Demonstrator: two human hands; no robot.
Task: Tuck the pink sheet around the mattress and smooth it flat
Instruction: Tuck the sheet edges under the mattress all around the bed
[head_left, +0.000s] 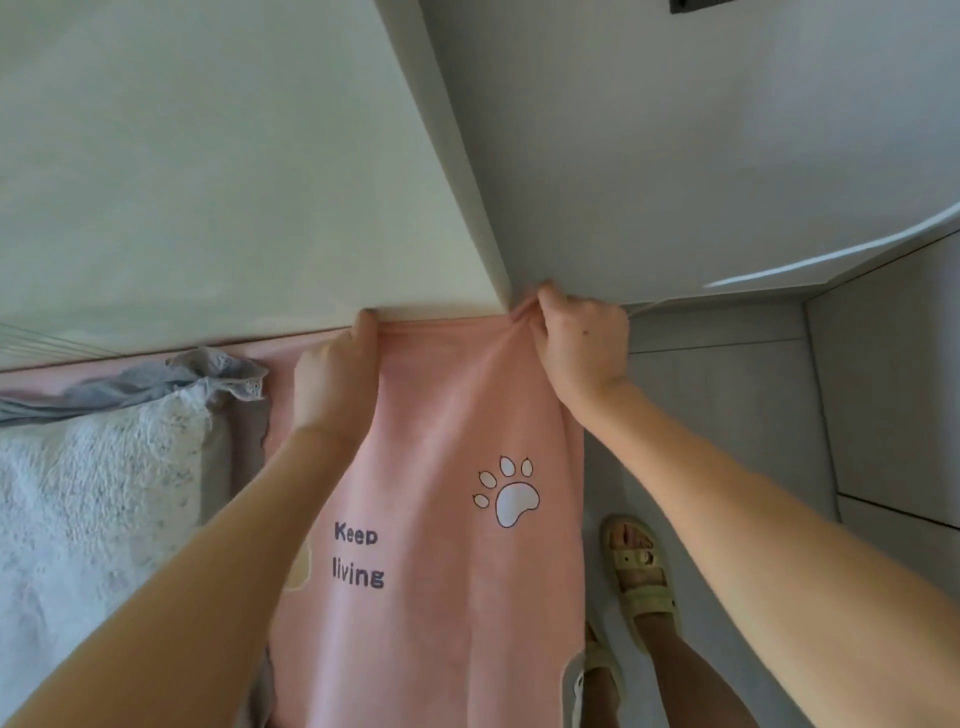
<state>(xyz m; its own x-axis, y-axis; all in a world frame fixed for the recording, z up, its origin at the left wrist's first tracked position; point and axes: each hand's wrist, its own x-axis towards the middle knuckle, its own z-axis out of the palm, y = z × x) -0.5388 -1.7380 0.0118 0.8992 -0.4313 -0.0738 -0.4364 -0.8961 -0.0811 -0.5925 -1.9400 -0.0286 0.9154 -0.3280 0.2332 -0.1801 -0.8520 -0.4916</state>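
Head view: the only view, looking down along both bare arms to the corner of a bed.
Sheet: pink, printed with a paw and "Keep living"; it lies over the bed top from the bottom of the view up to the wall, and its far edge sits at the corner where the green wall meets the grey one.
Mattress: hidden under the sheet; only its outline shows, with its right edge dropping to the floor.
Left hand: its grip is clenched on the sheet's far edge, fingertips pushed against the base of the green wall.
Right hand: grasping a bunched fold of sheet right at the corner, thumb on top.
Step in hand: most likely tucking the far edge down at this corner.
Doing it well: draw the bunched cloth taut toward the corner, then push it down between mattress and wall with flat fingers, keeping both hands level so that no crease runs back across the print.
In the way: the walls leave little room at the corner, so fingers must go in straight.
Around: a grey lace-edged cloth and a white fluffy blanket lie on the sheet to the left; they would need lifting before smoothing there.
Floor: grey tile on the right, with the person's feet in pale sandals.
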